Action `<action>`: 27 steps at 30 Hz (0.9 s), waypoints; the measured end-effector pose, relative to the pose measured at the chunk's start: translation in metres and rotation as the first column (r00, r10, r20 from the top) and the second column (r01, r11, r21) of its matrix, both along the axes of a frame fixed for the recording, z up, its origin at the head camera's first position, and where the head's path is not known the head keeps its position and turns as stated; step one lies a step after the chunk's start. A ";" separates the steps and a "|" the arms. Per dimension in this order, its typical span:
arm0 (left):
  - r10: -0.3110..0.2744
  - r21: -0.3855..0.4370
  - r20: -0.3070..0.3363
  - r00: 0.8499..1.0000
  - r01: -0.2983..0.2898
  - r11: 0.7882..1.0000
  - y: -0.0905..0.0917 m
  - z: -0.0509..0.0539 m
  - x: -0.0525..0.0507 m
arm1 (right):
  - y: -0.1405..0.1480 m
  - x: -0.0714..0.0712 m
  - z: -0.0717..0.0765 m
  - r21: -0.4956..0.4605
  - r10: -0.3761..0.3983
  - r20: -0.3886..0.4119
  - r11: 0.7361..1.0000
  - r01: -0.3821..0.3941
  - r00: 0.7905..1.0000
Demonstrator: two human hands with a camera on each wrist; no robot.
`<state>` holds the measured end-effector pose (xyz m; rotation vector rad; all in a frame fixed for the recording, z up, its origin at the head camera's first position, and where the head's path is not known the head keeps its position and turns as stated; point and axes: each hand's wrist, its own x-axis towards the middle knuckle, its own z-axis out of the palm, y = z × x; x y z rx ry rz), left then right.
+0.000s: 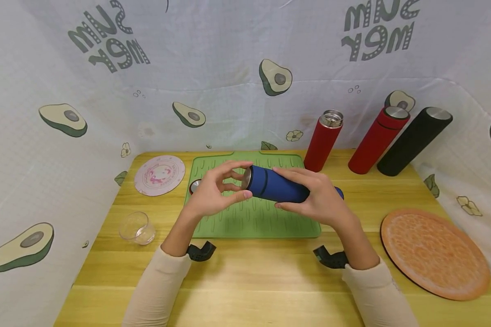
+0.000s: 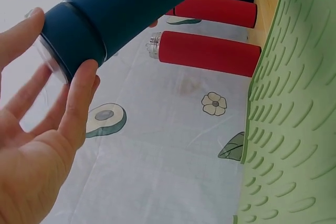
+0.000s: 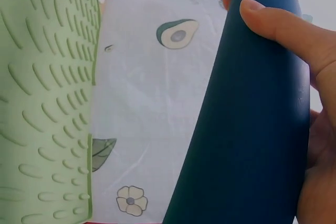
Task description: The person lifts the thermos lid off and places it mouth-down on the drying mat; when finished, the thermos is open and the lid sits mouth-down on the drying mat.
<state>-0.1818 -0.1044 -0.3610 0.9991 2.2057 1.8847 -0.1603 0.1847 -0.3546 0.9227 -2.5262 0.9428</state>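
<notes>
A blue thermos flask (image 1: 284,187) is held tilted above a green drying mat (image 1: 253,222), its capped end toward the left. My left hand (image 1: 213,190) pinches the blue cap (image 2: 73,40) between thumb and fingers at its silver-topped end. Around the body curls my right hand (image 1: 320,198), with its thumb (image 3: 273,22) lying along the blue side. A dark seam runs between cap and body. On the mat's left edge lies a small red cap with a silver top (image 1: 194,185), partly hidden by my left hand.
Behind the mat's right corner stands a red flask without its cap (image 1: 321,143). Further right are a capped red flask (image 1: 372,145) and a black flask (image 1: 411,145). A pink round coaster (image 1: 159,175) and a clear glass (image 1: 136,228) are left; an orange round mat (image 1: 433,254) lies right.
</notes>
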 end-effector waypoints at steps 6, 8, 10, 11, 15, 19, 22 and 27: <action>0.173 -0.082 -0.003 0.985 -0.172 0.982 0.002 0.000 0.003 | -0.005 0.000 -0.002 0.044 -0.045 -0.058 0.998 0.047 0.997; 0.195 -0.083 -0.019 0.981 -0.196 0.977 0.003 0.000 0.003 | -0.006 0.001 -0.001 0.050 -0.053 -0.081 0.997 0.057 0.995; 0.196 -0.073 -0.031 0.980 -0.197 0.978 0.004 0.000 0.004 | -0.006 0.001 -0.001 0.048 -0.052 -0.093 0.997 0.057 0.994; 0.183 -0.064 -0.034 0.983 -0.185 0.981 0.004 0.000 0.003 | -0.006 0.001 0.000 0.043 -0.050 -0.095 0.998 0.054 0.994; 0.060 -0.013 -0.054 0.997 -0.060 0.998 0.003 0.000 0.002 | -0.004 0.000 -0.002 -0.004 -0.018 -0.064 1.000 0.018 0.998; -0.119 0.031 -0.100 0.988 0.123 0.992 0.001 0.000 0.000 | -0.001 0.000 -0.002 -0.068 0.036 -0.020 0.997 -0.037 0.999; -0.225 0.052 -0.132 0.965 0.233 0.971 0.000 0.000 -0.002 | 0.001 0.000 -0.001 -0.093 0.077 -0.001 0.993 -0.077 0.997; -0.307 0.097 -0.141 0.941 0.322 0.942 0.000 -0.003 -0.005 | 0.004 0.001 0.002 -0.087 0.114 0.025 0.990 -0.111 0.993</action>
